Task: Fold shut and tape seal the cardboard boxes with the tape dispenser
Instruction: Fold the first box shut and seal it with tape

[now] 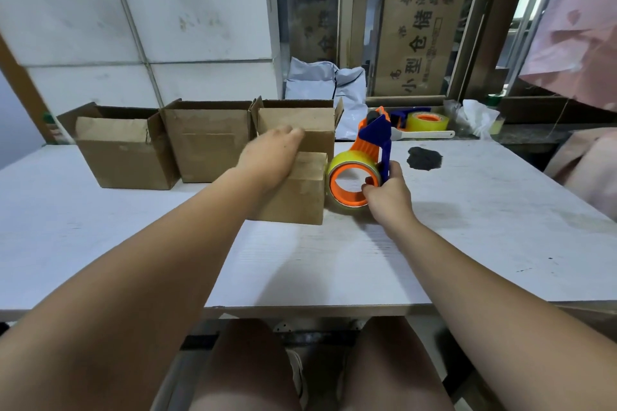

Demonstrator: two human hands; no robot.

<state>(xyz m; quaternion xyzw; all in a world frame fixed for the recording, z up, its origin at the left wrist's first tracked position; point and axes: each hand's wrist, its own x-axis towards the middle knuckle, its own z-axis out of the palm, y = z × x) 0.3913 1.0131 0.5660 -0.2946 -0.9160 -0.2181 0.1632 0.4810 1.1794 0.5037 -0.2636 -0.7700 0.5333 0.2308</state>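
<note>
The right hand [389,193] curls its fingers tight round the orange and blue plastic tape dispenser [367,157]. Just left of it sits the small shut brown cardboard box [293,200]. The left hand [270,157] rests on top of that box, fingers loose. Behind that hand stand three open brown cardboard boxes [207,140].

Packing storeroom: printed cartons [421,37] and mailer bags [329,83] behind worktable [334,264].

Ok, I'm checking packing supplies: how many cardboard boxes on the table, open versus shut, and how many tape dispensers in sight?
Open boxes: 3
Shut box: 1
Tape dispensers: 2
Total: 6
</note>
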